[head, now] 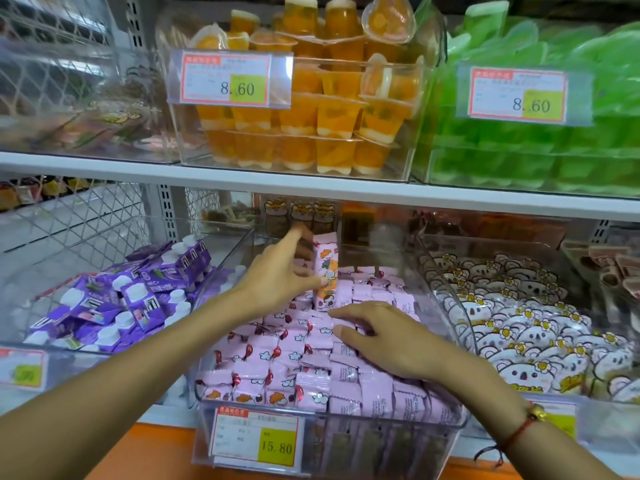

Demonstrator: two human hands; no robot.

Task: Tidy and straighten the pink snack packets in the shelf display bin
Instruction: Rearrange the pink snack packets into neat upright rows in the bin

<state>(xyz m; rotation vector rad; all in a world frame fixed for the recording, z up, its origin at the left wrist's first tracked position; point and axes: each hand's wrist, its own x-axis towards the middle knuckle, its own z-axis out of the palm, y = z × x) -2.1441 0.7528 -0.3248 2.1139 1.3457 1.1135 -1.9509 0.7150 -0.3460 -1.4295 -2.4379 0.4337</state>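
Head view of a two-tier shop shelf. On the lower tier, a clear display bin (pixel 332 431) sits at the front centre, filled with rows of pink snack packets (pixel 311 362); most lie flat or on edge in loose rows, printed with small cartoon figures. A price label (pixel 257 441) reading 15.80 is fixed to the bin's front wall.

The left hand (pixel 277 275) reaches over the rear half of the bin. Its grip is on a single upright packet (pixel 325 271): the thumb presses the packet's lower front while the fingers curl behind its upper part, partly hidden. This packet stands on end above the others, near the middle of the bin.

The right hand (pixel 374 337) lies palm down on the packets in the right-hand part of the bin, fingers spread and lightly bent, touching the tops of the packets; its grip is released and grasps nothing. A red cord bracelet (pixel 519 427) circles the right wrist.

To the left of the bin lie purple cartons (pixel 138 299) with white caps; to the right, a clear bin of koala-printed packets (pixel 540 341). On the upper tier stand orange jelly cups (pixel 311 126) and green packs (pixel 554 150), each bin carrying a label marked 8.60.
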